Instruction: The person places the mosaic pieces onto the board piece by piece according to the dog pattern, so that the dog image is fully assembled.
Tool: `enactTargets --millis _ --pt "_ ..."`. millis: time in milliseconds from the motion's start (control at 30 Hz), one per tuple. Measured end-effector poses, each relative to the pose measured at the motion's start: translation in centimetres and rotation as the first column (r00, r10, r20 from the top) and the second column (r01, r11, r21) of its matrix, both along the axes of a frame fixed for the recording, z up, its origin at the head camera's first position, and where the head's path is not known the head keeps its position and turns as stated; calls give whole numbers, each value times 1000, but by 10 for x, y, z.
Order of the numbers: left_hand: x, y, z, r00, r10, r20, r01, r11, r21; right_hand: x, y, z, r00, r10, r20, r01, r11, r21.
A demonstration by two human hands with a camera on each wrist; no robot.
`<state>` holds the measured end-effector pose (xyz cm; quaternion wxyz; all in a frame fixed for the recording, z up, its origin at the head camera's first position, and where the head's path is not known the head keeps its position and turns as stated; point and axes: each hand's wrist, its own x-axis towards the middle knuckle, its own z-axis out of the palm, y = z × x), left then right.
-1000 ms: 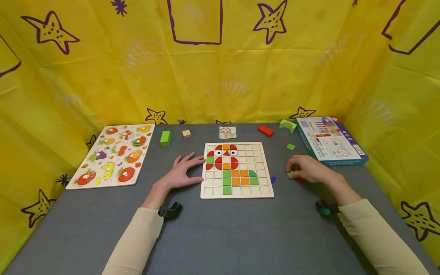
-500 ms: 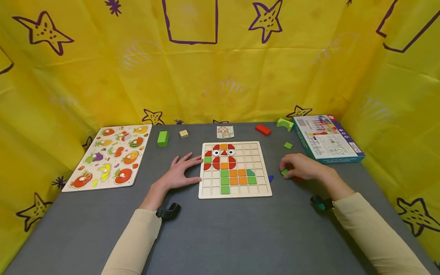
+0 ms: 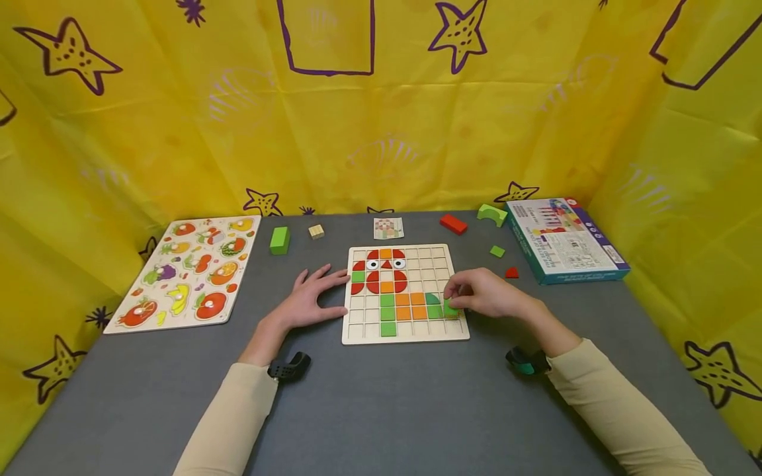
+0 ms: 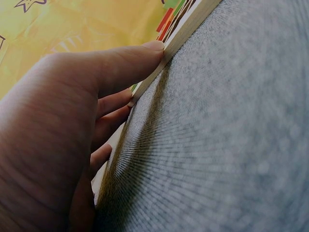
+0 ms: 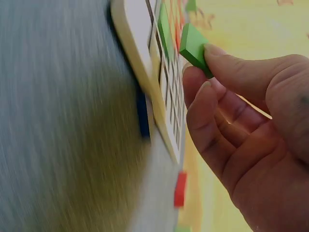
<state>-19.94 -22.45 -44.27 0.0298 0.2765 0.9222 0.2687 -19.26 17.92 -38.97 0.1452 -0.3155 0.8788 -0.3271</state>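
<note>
A wooden grid board lies mid-table, partly filled with red, orange and green tiles and two round eye tiles. My left hand touches its left edge with thumb and fingertips, fingers extended. In the left wrist view the thumb rests against the board's side. My right hand pinches a green square tile between thumb and fingers. That tile is over the board's right side, beside the green tile in the lower row. A blue piece lies by the board's right edge, hidden by the hand in the head view.
Right of the board lie a red quarter tile and a green square tile. Behind are a picture card, red block, green arch, green block and small wooden block. A fruit puzzle and box flank them.
My right hand has moved left from the table to the board's right side, carrying the green tile. The red quarter tile is now uncovered. My left hand stays at the board's edge.
</note>
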Motion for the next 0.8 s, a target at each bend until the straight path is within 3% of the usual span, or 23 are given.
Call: enactTargets --millis 200,400,633,800 --pt "0 2 -1 1000 -1 4 1 1000 -2 11 -17 -2 998 69 2 -69 997 24" --pt "1 0 1 1000 2 -5 -2 1000 5 18 -28 -8 992 85 -89 -82 996 32" --pt "0 -1 2 1000 8 15 -8 1000 -8 22 -32 -12 970 154 -188 -143 987 70" --pt "0 0 1 1000 8 14 -8 1000 -10 23 -33 -13 970 138 -202 -124 989 79"
